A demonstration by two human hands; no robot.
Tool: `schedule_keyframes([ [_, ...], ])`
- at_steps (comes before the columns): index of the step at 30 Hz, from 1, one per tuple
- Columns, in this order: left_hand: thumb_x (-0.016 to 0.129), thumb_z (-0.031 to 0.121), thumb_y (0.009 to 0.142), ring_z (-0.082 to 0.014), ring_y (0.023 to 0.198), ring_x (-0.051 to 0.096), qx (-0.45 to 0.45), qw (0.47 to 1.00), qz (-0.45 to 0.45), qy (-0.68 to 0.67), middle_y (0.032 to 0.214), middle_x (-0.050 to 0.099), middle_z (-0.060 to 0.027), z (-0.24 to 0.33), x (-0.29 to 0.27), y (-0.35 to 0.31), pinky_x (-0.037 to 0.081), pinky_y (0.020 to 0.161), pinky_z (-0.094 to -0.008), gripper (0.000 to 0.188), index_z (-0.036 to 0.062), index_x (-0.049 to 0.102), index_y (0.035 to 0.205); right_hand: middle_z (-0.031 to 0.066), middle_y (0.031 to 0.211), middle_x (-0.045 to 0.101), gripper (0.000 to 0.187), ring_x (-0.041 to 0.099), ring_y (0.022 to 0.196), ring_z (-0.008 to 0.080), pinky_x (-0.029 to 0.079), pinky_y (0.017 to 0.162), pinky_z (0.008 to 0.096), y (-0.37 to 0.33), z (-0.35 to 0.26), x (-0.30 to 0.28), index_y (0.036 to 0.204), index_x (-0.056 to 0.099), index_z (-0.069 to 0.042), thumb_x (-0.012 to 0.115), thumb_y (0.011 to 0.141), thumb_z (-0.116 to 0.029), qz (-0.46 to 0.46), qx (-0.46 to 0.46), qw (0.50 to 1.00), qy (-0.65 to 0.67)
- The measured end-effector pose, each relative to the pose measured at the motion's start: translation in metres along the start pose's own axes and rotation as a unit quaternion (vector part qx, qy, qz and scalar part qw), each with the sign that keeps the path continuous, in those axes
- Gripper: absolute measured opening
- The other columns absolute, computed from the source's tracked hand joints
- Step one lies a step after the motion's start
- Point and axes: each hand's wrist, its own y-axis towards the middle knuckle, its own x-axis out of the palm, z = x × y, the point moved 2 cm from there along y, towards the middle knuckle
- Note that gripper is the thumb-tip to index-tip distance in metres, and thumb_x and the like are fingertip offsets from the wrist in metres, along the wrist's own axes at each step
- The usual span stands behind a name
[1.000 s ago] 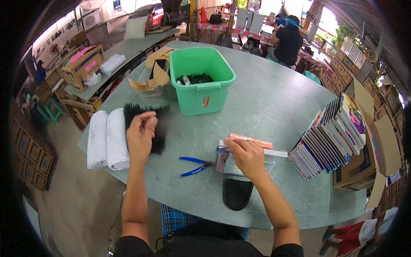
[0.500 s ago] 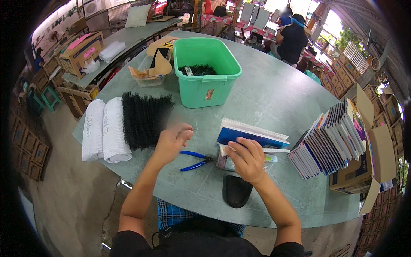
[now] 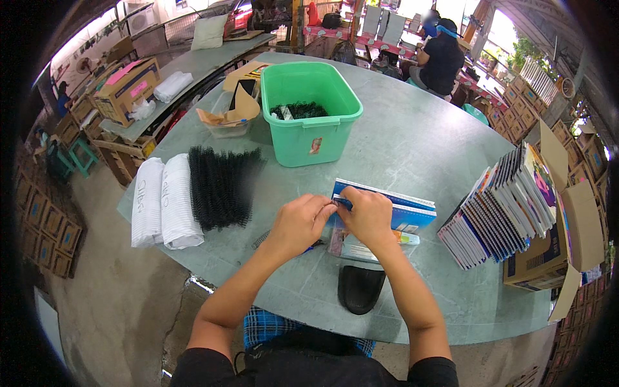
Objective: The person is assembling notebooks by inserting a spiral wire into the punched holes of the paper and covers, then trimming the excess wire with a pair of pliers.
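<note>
A blue notebook stands partly folded open on its edge in the middle of the table. My right hand grips it at the left end, fingers over the top. At that same end my left hand is closed in a pinch, its fingertips meeting those of my right hand. From under the left hand pokes the end of a black spiral coil; the rest is hidden by the hand. Blue-handled pliers lie mostly covered beneath my left wrist. Below the notebook sits a clear case with small items.
Black coils lie left beside two white wrapped rolls. Behind stands a green bin holding more coils. A black pad is near the front edge. Stacked spiral notebooks lean by an open carton at right.
My left hand has moved right from beside the coils to the notebook's left end. My right hand has shifted up along it, and the notebook's front half now shows blue.
</note>
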Motion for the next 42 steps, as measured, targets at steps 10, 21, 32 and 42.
schedule_keyframes([
  [10, 0.061, 0.013, 0.085, -0.0234, 0.065, 0.060, -0.061, 0.998, 0.005, -0.009, 0.076, 0.062, -0.0100, -0.015, -0.008, 0.004, 0.048, 0.060, -0.0331, 0.014, 0.0016, 0.062, 0.093, 0.0090, 0.072, 0.064, 0.010, 0.063, 0.068, 0.0274, 0.047, 0.059, 0.0388, -0.002, 0.000, -0.002, 0.081, 0.062, -0.009, 0.064, 0.076, -0.017, -0.015, -0.060, 0.995, 0.073],
  [21, 0.057, 0.020, 0.089, -0.0094, 0.058, 0.054, -0.060, 0.995, -0.032, -0.079, 0.070, 0.061, -0.0038, -0.011, -0.012, 0.000, 0.044, 0.055, -0.0219, 0.020, 0.0015, 0.062, 0.095, 0.0108, 0.080, 0.066, 0.016, 0.064, 0.068, 0.0285, 0.049, 0.063, 0.0370, 0.007, -0.005, -0.012, 0.091, 0.067, -0.008, 0.065, 0.076, -0.012, -0.064, 0.035, 0.986, 0.148],
  [32, 0.059, 0.025, 0.087, -0.0214, 0.063, 0.056, -0.031, 0.995, -0.093, -0.027, 0.073, 0.056, -0.0095, -0.043, -0.022, 0.005, 0.046, 0.059, -0.0307, 0.025, 0.0018, 0.060, 0.098, 0.0090, 0.081, 0.065, 0.012, 0.062, 0.074, 0.0285, 0.047, 0.065, 0.0395, -0.001, 0.000, -0.011, 0.087, 0.066, -0.010, 0.064, 0.079, -0.018, -0.016, -0.025, 0.996, 0.084],
  [42, 0.062, 0.027, 0.082, -0.0272, 0.073, 0.056, 0.057, 0.994, 0.042, 0.089, 0.071, 0.055, -0.0082, -0.013, -0.028, 0.007, 0.044, 0.067, -0.0379, 0.024, 0.0031, 0.061, 0.082, 0.0058, 0.075, 0.065, 0.012, 0.061, 0.070, 0.0248, 0.045, 0.065, 0.0364, 0.005, -0.005, -0.001, 0.085, 0.066, -0.010, 0.066, 0.079, -0.021, -0.003, 0.009, 0.991, 0.131],
])
